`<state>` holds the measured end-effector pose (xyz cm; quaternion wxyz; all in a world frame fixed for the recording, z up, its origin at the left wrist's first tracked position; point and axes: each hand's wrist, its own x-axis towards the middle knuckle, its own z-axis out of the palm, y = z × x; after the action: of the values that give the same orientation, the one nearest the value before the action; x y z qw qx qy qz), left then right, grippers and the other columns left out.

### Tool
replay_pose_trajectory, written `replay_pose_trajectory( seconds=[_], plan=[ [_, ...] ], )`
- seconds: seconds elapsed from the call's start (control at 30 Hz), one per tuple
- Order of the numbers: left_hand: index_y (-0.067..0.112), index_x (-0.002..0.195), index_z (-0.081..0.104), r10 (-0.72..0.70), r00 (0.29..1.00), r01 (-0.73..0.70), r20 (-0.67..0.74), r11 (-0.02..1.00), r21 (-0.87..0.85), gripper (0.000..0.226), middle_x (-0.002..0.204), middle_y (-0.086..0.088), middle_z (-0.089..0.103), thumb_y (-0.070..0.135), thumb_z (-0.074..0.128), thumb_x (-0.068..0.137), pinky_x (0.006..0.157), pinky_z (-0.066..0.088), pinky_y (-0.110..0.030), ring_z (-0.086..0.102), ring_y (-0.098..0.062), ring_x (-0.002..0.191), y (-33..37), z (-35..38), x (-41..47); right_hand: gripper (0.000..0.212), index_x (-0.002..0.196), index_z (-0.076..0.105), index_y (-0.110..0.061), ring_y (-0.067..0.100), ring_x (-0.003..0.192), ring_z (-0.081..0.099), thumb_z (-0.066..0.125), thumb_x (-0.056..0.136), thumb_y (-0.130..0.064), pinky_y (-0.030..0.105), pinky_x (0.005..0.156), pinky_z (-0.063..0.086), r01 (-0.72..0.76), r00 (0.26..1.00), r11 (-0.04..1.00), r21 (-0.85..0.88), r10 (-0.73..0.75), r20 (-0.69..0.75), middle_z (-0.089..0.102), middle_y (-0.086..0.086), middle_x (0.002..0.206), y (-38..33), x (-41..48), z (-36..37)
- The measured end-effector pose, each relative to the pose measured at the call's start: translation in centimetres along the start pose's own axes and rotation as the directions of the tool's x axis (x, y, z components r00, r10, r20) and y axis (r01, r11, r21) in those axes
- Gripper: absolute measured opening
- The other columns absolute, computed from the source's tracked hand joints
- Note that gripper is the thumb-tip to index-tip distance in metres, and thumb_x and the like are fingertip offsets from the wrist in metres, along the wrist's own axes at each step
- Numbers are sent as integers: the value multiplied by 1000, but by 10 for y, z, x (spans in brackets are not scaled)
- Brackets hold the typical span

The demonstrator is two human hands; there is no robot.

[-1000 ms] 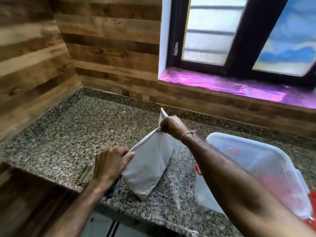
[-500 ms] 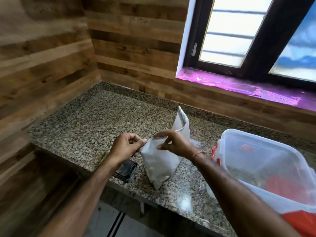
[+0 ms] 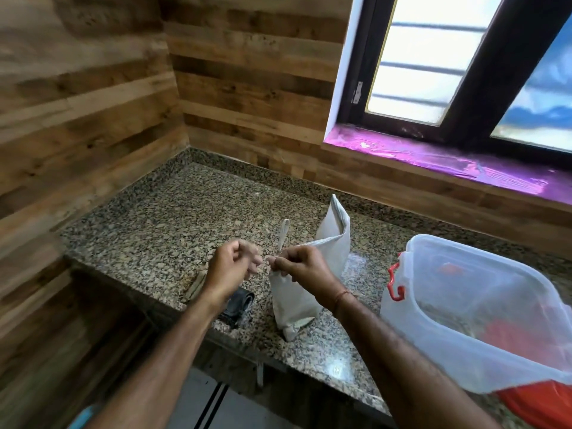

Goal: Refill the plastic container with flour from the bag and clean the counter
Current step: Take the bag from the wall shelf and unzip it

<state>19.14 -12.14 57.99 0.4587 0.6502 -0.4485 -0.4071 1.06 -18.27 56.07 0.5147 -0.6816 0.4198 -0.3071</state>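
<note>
Between the two hands, close in front of the person, the work sits at its opening stage: the right hand (image 3: 301, 267) pinches the near top edge of the white flour bag (image 3: 305, 274) with curled fingers, while the left hand (image 3: 230, 269), loosely closed and just beside it, seems to work at a thin pale strip (image 3: 283, 235) rising from the bag's mouth, though blur hides whether it truly grips it. Under the hands the bag stands upright on the granite counter (image 3: 173, 224). Off to the right of the right hand, the clear plastic container (image 3: 483, 308) with red clasps stands tilted, and looks empty. Judging by this, no flour is poured yet; pouring and wiping remain.
</note>
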Motion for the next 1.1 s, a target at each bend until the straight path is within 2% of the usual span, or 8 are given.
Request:
replay_pose_trajectory(
  seconds=[0.1, 0.27, 0.4, 0.53, 0.73, 0.87, 1.0, 1.1],
  plan=[
    [19, 96, 72, 16, 983, -47, 181, 985, 167, 14, 92, 0, 77, 22, 80, 86, 87, 61, -45, 73, -14, 88, -32, 12, -18, 28, 81, 75, -3, 5, 62, 59, 75, 90, -29, 12, 55, 43, -63, 998, 993, 98, 65, -13, 70, 2, 69, 6, 1, -2],
    [24, 75, 69, 240, 970, -222, -25, 927, 303, 31, 70, 10, 71, 52, 83, 76, 57, 51, -25, 65, -1, 64, -29, 35, -22, 33, 89, 69, 14, 1, 51, 55, 73, 92, -18, 9, 46, 38, -108, 994, 975, 194, 110, -2, 64, 6, 65, 8, 2, -6],
    [21, 66, 60, 352, 934, -304, -63, 874, 378, 36, 58, 7, 59, 46, 79, 83, 49, 43, -29, 49, -3, 52, -28, 41, -21, 17, 79, 72, -2, 7, 57, 55, 75, 89, -15, 15, 55, 44, -123, 992, 977, 173, 120, 28, 65, 6, 67, 4, 6, -3],
    [21, 62, 53, 372, 923, -317, -95, 878, 359, 33, 55, 8, 51, 25, 76, 86, 49, 36, -26, 44, -6, 51, -27, 47, -23, 25, 73, 72, -6, 13, 66, 59, 78, 85, -27, 33, 64, 49, -101, 994, 988, 114, 105, -27, 71, 16, 71, 9, 9, -3],
    [23, 64, 55, 302, 953, -275, -22, 893, 356, 27, 62, 4, 57, 14, 73, 83, 54, 49, -31, 53, -7, 59, -31, 52, -31, 13, 81, 74, -19, 19, 87, 74, 73, 90, -28, 38, 84, 62, -65, 966, 998, 6, 65, -252, 76, 1, 84, 12, 16, -40],
    [29, 68, 53, 218, 964, -259, 151, 900, 352, 18, 66, 10, 55, 33, 67, 79, 60, 45, -21, 52, -2, 60, -22, 46, -25, 12, 85, 76, -16, 12, 89, 74, 75, 90, -27, 38, 90, 61, -94, 939, 995, 41, 102, -327, 78, 0, 87, 22, 35, -76],
    [29, 96, 55, 217, 968, -247, 126, 740, 625, 42, 88, 12, 61, 68, 62, 81, 67, 54, -29, 61, -7, 75, 6, 65, 5, 17, 82, 76, -18, 16, 87, 74, 75, 89, -32, 43, 86, 62, -72, 963, 997, -9, 67, -261, 77, 0, 85, 32, 40, -77],
    [25, 100, 56, 227, 968, -219, 103, 577, 787, 46, 92, 8, 60, 68, 64, 85, 66, 50, -31, 62, -16, 82, 30, 94, 32, 17, 81, 75, -19, 14, 81, 73, 74, 89, -34, 43, 80, 62, -37, 970, 998, -51, 23, -243, 76, -1, 82, 37, 41, -77]
  ],
)
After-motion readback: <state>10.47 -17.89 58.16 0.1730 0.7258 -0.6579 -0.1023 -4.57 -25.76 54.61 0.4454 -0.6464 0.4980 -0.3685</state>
